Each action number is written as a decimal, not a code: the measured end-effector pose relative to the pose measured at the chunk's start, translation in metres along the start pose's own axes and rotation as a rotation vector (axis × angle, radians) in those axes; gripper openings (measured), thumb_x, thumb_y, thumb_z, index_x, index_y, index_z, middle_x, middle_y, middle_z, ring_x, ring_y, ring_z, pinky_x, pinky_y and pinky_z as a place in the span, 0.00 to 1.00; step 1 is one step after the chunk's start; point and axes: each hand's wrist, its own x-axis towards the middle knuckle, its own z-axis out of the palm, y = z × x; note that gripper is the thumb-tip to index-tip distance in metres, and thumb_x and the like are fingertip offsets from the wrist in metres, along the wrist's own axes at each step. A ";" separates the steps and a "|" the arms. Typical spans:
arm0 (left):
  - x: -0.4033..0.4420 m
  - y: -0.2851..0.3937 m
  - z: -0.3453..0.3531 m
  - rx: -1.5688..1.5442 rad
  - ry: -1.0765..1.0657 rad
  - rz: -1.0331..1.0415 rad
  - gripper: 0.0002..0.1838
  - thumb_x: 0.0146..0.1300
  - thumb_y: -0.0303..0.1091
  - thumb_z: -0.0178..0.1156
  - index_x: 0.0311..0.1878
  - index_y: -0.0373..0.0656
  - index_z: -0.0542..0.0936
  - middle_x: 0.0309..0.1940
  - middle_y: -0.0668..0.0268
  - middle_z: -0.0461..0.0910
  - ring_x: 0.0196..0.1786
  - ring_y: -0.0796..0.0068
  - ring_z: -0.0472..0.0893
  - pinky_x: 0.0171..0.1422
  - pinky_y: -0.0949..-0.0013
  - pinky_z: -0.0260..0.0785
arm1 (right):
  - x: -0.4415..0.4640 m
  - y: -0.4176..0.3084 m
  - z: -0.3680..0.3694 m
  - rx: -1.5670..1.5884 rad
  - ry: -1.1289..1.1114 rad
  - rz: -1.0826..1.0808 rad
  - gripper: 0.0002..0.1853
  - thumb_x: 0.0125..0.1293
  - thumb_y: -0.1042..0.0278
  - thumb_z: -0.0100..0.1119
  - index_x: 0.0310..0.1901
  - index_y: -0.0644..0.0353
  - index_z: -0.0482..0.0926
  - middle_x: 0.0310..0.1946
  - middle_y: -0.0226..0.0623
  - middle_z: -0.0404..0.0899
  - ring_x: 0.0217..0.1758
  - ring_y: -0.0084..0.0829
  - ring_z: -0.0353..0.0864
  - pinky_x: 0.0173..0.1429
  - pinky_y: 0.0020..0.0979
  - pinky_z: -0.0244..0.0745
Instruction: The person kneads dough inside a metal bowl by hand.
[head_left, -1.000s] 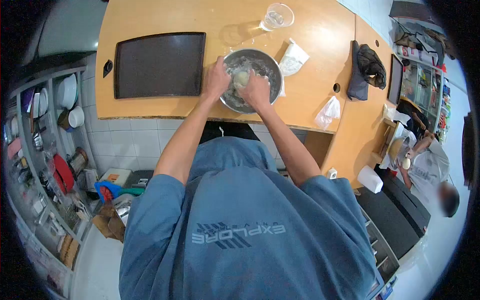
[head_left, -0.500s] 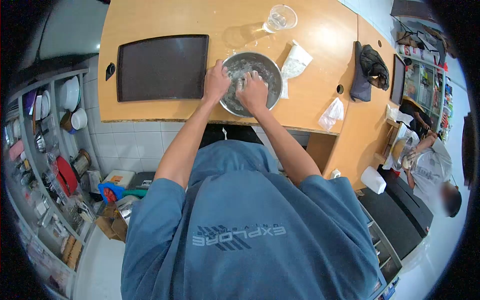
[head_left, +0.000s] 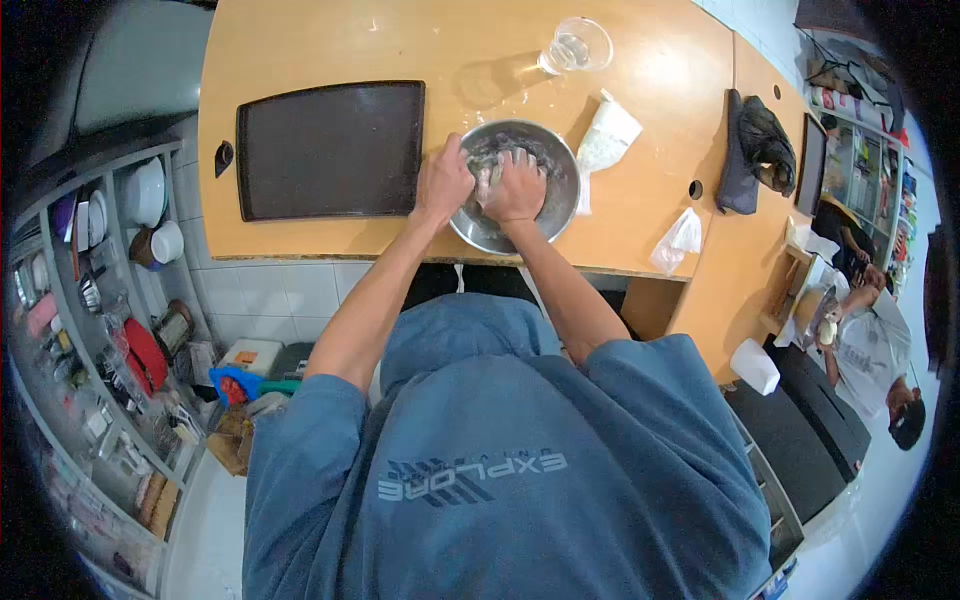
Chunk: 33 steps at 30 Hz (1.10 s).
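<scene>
A round metal mixing bowl (head_left: 568,190) stands at the table's near edge, its inside dusted and smeared with white. My left hand (head_left: 445,183) is closed on the bowl's left rim. Inside the bowl, my right hand (head_left: 516,188), its fingers coated in white, presses down and bends over a pale floury dough (head_left: 487,180). Most of that dough is hidden under the hand. Just right of the bowl lies an open white bag (head_left: 608,137). Beyond it, a clear plastic cup (head_left: 575,47) holds some clear liquid.
A dark baking tray (head_left: 330,150) lies left of the bowl. On the right are a small plastic bag (head_left: 680,240), a dark cloth bundle (head_left: 765,145) and a white container (head_left: 754,366). Shelves of kitchenware (head_left: 100,330) line the left. Another person (head_left: 870,345) works at far right.
My right hand has shifted within the bowl, its fingers now laid further over the dough. My left hand stays on the rim. The whole view has shifted slightly.
</scene>
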 end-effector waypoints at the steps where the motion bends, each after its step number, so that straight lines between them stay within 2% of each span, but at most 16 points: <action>1: 0.002 -0.002 0.000 -0.003 -0.004 0.017 0.08 0.70 0.29 0.55 0.47 0.38 0.72 0.32 0.37 0.81 0.41 0.31 0.81 0.43 0.38 0.70 | 0.002 -0.001 0.002 -0.004 0.030 -0.004 0.19 0.61 0.48 0.61 0.44 0.54 0.82 0.44 0.46 0.79 0.51 0.48 0.79 0.54 0.51 0.72; 7: 0.002 -0.005 0.001 0.010 0.009 0.058 0.07 0.65 0.25 0.55 0.45 0.36 0.72 0.32 0.38 0.81 0.39 0.31 0.81 0.41 0.37 0.71 | 0.010 -0.010 0.009 -0.024 0.031 0.160 0.19 0.63 0.48 0.58 0.46 0.54 0.82 0.48 0.47 0.79 0.54 0.49 0.79 0.58 0.55 0.70; 13: 0.000 0.001 0.000 0.017 0.052 0.055 0.11 0.61 0.21 0.57 0.47 0.35 0.74 0.32 0.38 0.82 0.39 0.33 0.82 0.42 0.39 0.73 | 0.016 -0.005 0.002 0.055 -0.091 0.115 0.21 0.68 0.52 0.57 0.53 0.58 0.81 0.55 0.53 0.78 0.60 0.52 0.78 0.65 0.62 0.67; 14: -0.001 0.000 -0.001 0.009 0.065 0.049 0.12 0.60 0.21 0.57 0.48 0.35 0.74 0.32 0.39 0.82 0.39 0.33 0.82 0.42 0.40 0.73 | 0.016 0.003 0.007 0.116 -0.121 0.092 0.27 0.67 0.48 0.59 0.58 0.61 0.79 0.57 0.56 0.77 0.62 0.55 0.76 0.68 0.61 0.66; 17: -0.004 0.002 -0.002 -0.004 0.066 0.038 0.13 0.61 0.22 0.57 0.49 0.36 0.73 0.32 0.39 0.82 0.40 0.34 0.82 0.43 0.40 0.73 | 0.023 0.019 -0.030 0.314 -0.420 0.010 0.34 0.62 0.45 0.66 0.62 0.65 0.76 0.57 0.60 0.77 0.62 0.59 0.75 0.68 0.57 0.68; 20: -0.003 0.002 -0.003 0.011 0.026 0.036 0.13 0.64 0.24 0.58 0.51 0.37 0.72 0.34 0.38 0.82 0.43 0.33 0.82 0.45 0.38 0.72 | 0.016 0.038 -0.038 0.298 -0.379 -0.142 0.39 0.56 0.46 0.72 0.62 0.67 0.75 0.55 0.61 0.78 0.62 0.61 0.75 0.68 0.52 0.70; 23: 0.000 -0.001 -0.002 0.041 0.005 0.037 0.13 0.64 0.24 0.59 0.51 0.37 0.72 0.35 0.39 0.83 0.44 0.34 0.82 0.46 0.38 0.72 | 0.004 0.042 -0.025 0.240 -0.359 -0.201 0.40 0.52 0.54 0.75 0.63 0.70 0.73 0.51 0.62 0.80 0.60 0.61 0.77 0.65 0.52 0.73; 26: -0.001 0.000 -0.001 0.062 -0.021 0.028 0.15 0.63 0.24 0.60 0.53 0.38 0.73 0.36 0.40 0.83 0.45 0.35 0.83 0.48 0.39 0.73 | -0.003 0.025 -0.043 0.388 -0.456 -0.009 0.42 0.52 0.56 0.75 0.65 0.71 0.71 0.47 0.62 0.81 0.58 0.61 0.78 0.63 0.50 0.75; 29: 0.002 -0.004 -0.001 0.074 -0.035 0.030 0.18 0.63 0.24 0.60 0.56 0.39 0.74 0.38 0.40 0.84 0.45 0.35 0.83 0.49 0.41 0.74 | -0.008 0.038 -0.026 0.594 -0.363 -0.037 0.43 0.53 0.53 0.75 0.66 0.69 0.69 0.51 0.63 0.79 0.58 0.62 0.78 0.62 0.49 0.76; 32: -0.001 -0.002 -0.003 0.061 -0.040 0.022 0.20 0.62 0.24 0.60 0.58 0.40 0.74 0.38 0.41 0.84 0.46 0.36 0.83 0.49 0.42 0.75 | -0.009 0.022 -0.053 0.479 -0.324 -0.029 0.33 0.59 0.53 0.72 0.61 0.62 0.74 0.55 0.59 0.79 0.61 0.57 0.78 0.62 0.51 0.75; 33: -0.001 -0.002 -0.002 0.059 -0.036 0.022 0.20 0.62 0.24 0.60 0.58 0.40 0.74 0.38 0.41 0.84 0.46 0.36 0.83 0.49 0.42 0.75 | -0.013 0.019 -0.050 0.378 -0.271 -0.040 0.33 0.60 0.52 0.71 0.62 0.61 0.73 0.55 0.58 0.78 0.61 0.57 0.77 0.62 0.53 0.74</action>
